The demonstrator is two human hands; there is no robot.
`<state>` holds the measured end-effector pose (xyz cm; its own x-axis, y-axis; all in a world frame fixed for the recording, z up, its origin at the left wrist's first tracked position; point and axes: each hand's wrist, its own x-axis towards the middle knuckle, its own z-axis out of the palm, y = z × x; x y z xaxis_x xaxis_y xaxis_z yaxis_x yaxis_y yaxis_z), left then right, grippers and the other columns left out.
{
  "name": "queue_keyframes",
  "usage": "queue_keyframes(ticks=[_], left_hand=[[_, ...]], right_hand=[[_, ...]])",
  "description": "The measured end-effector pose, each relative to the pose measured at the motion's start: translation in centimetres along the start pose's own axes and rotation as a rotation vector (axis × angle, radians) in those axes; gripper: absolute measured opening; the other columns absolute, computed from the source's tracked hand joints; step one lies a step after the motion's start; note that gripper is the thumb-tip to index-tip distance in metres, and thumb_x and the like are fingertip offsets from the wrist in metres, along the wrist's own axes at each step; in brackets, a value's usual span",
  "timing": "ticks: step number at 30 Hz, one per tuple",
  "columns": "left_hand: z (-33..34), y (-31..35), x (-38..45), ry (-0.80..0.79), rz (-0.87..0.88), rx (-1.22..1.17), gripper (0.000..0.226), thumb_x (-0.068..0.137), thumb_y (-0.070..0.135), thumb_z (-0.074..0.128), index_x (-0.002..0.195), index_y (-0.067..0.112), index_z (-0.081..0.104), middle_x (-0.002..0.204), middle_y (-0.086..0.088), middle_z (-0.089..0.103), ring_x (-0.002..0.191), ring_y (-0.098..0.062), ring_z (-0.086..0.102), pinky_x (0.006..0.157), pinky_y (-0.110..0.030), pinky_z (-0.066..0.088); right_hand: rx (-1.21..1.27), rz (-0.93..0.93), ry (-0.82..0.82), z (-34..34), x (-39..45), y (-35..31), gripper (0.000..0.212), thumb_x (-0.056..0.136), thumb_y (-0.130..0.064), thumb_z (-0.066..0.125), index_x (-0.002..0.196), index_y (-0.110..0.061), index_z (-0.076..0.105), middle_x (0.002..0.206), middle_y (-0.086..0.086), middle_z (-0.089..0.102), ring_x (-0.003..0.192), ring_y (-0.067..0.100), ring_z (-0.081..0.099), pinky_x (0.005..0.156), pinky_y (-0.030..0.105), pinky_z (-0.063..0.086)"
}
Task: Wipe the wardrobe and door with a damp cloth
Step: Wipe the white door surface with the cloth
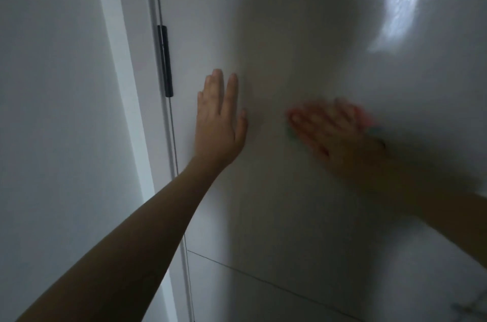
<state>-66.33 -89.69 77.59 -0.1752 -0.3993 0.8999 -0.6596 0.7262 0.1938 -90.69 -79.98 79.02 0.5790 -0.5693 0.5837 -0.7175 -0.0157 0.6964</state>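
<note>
Pinkish cloth (pixel 365 117) (blurred) under right hand (pixel 334 132)

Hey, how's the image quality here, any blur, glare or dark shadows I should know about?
Head view: the right hand and the cloth under it are smeared by motion blur; the left hand is sharp, flat on the door. A bright window-like glare patch sits upper right, a broad soft shadow darkens the door's middle, and the black hinge bows with wide-angle distortion.
</note>
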Motion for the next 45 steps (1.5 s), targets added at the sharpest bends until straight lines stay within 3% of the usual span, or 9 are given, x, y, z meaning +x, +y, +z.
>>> queue_keyframes(ticks=[4,11,14,20,26,31,35,41,45], left_hand=[[0.8,5.2,1.6,-0.010,0.020,-0.059,0.063,0.094,0.032,0.034,0.150,0.008,0.020,0.157,-0.020,0.011,0.146,-0.033,0.005,0.119,-0.046,0.007],[4.0,9.3,1.1,0.014,-0.014,-0.079,0.064,0.093,0.038,0.034,0.149,0.009,0.025,0.155,-0.023,0.015,0.144,-0.037,0.012,0.116,-0.051,0.007],[3.7,11.1,3.2,0.100,-0.067,-0.120,0.064,0.092,0.036,0.036,0.147,0.005,0.028,0.152,-0.029,0.018,0.142,-0.042,0.016,0.115,-0.055,0.011],[6.3,13.5,6.3,0.285,-0.134,-0.089,0.063,0.091,0.030,0.042,0.144,-0.001,0.032,0.149,-0.033,0.023,0.139,-0.047,0.020,0.114,-0.056,0.009],[7.7,12.9,6.1,0.370,-0.086,-0.050,0.063,0.090,0.030,0.043,0.144,0.001,0.032,0.150,-0.030,0.024,0.140,-0.043,0.020,0.115,-0.055,0.011],[7.4,13.2,6.6,0.401,-0.098,-0.055,0.062,0.090,0.030,0.043,0.144,0.001,0.033,0.149,-0.030,0.026,0.140,-0.043,0.022,0.116,-0.054,0.012],[7.8,13.0,6.3,0.398,-0.077,-0.042,0.062,0.091,0.031,0.042,0.145,0.000,0.032,0.149,-0.031,0.025,0.140,-0.044,0.021,0.116,-0.053,0.011],[7.5,13.1,6.3,0.414,-0.080,-0.025,0.062,0.092,0.033,0.040,0.144,-0.001,0.033,0.148,-0.031,0.027,0.140,-0.045,0.022,0.116,-0.053,0.010],[7.5,13.1,6.1,0.409,-0.089,-0.029,0.062,0.092,0.033,0.040,0.144,-0.001,0.032,0.149,-0.032,0.026,0.140,-0.045,0.022,0.116,-0.052,0.009]], right_hand=[[-0.072,0.247,0.118,-2.7,-0.5,4.9,0.052,0.099,-0.031,0.036,0.149,-0.015,0.032,0.153,0.008,0.029,0.140,0.032,0.026,0.116,0.048,0.010],[0.010,-0.283,-0.254,1.9,-13.9,-0.7,0.053,0.100,-0.031,0.022,0.152,-0.023,0.021,0.157,-0.008,0.023,0.142,0.017,0.023,0.118,0.037,0.004],[0.007,0.020,-0.055,-0.8,-12.9,3.2,0.052,0.099,-0.029,0.027,0.150,-0.022,0.025,0.151,0.001,0.035,0.136,0.025,0.032,0.110,0.041,0.020],[-0.111,0.721,0.274,-3.3,-7.1,7.5,0.058,0.096,-0.034,0.034,0.149,-0.010,0.029,0.154,0.008,0.024,0.140,0.034,0.025,0.116,0.048,0.010],[0.008,0.112,-0.045,1.7,-13.5,-1.5,0.054,0.101,-0.033,0.018,0.153,-0.024,0.011,0.161,-0.005,0.005,0.147,0.018,0.005,0.117,0.036,-0.001],[-0.097,0.428,0.108,-2.0,-9.2,5.1,0.053,0.099,-0.028,0.030,0.150,-0.016,0.025,0.151,0.008,0.037,0.141,0.027,0.022,0.116,0.042,0.012],[-0.152,0.796,0.285,-2.1,-5.9,6.3,0.055,0.097,-0.032,0.032,0.147,-0.008,0.031,0.151,0.010,0.032,0.140,0.033,0.026,0.116,0.047,0.012],[-0.001,0.097,-0.142,1.8,-15.7,-2.5,0.048,0.101,-0.030,0.019,0.149,-0.023,0.021,0.150,-0.004,0.030,0.141,0.019,0.015,0.118,0.035,-0.002],[-0.048,0.380,0.051,-0.3,-12.6,2.2,0.050,0.101,-0.031,0.026,0.149,-0.020,0.028,0.155,-0.001,0.025,0.141,0.025,0.020,0.117,0.039,0.006]])
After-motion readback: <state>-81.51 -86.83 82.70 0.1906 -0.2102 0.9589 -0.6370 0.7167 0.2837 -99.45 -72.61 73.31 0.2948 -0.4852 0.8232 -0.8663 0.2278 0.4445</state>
